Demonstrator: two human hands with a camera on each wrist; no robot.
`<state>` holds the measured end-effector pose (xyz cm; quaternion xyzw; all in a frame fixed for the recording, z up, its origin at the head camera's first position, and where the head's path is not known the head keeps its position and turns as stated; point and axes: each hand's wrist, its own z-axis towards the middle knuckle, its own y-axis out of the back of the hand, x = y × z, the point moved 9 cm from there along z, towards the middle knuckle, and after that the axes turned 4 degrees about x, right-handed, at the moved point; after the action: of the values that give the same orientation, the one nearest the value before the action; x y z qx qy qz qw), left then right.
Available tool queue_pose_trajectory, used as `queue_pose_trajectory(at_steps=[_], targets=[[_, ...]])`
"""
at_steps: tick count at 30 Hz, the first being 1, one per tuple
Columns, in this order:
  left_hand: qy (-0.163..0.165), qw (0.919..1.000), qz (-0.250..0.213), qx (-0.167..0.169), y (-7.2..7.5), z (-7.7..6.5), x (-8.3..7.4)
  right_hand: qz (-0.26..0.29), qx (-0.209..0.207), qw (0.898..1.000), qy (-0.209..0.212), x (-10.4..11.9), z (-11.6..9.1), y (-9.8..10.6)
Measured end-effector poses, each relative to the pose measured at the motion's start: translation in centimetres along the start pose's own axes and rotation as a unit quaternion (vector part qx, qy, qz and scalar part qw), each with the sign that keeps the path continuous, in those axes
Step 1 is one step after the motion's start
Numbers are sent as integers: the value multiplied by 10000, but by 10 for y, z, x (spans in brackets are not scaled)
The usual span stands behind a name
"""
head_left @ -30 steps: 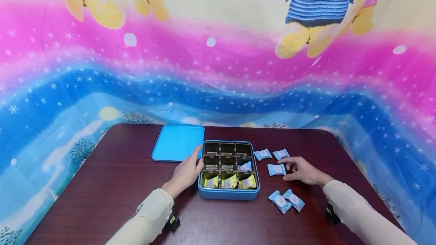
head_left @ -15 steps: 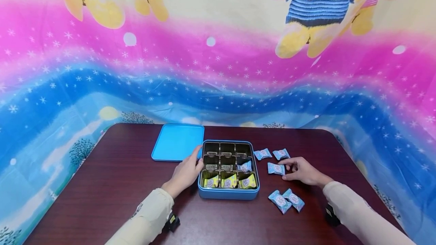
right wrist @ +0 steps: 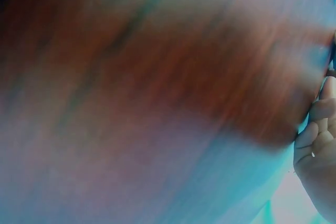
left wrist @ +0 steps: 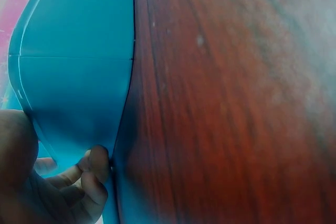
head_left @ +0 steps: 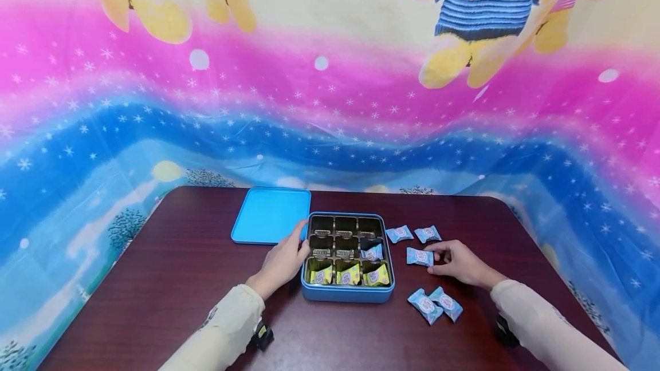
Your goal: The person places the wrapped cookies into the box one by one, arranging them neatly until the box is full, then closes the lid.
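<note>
A square blue tin [head_left: 346, 293] with a compartmented insert stands on the table. Its front row holds yellow-wrapped candies [head_left: 348, 274], and one blue-wrapped candy [head_left: 372, 252] sits in the middle row's right compartment. My left hand [head_left: 281, 262] rests against the tin's left side, with fingers [left wrist: 98, 163] touching its wall in the left wrist view. To the tin's right, my right hand [head_left: 459, 263] pinches the right end of a blue-wrapped candy [head_left: 420, 256] between thumb and index finger. That candy appears to lie on the table. The right wrist view is blurred and shows only curled fingers [right wrist: 307, 142].
A light-blue lid [head_left: 270, 216] lies behind and left of the tin. Two blue candies [head_left: 399, 234] lie behind the pinched one. Another two [head_left: 425, 306] overlap nearer the front. A printed cloth [head_left: 330, 102] hangs behind the dark wooden table [head_left: 196, 279].
The right hand's index finger has drawn back from the candy's top to its right end, and thumb and finger now pinch it. The left hand has stayed at the tin.
</note>
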<state>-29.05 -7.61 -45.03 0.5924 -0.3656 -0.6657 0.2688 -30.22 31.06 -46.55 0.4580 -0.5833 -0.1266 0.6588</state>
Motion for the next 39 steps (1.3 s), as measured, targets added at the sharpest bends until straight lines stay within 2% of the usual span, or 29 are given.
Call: queue_pose_trajectory(at_steps=[15, 39], targets=[[-49, 10000, -33, 3, 0, 0, -2, -86, -170, 9998, 102, 6, 3, 4], [-85, 9999, 3, -92, 2, -1, -1, 232, -510, 9982, 228, 34, 3, 17]])
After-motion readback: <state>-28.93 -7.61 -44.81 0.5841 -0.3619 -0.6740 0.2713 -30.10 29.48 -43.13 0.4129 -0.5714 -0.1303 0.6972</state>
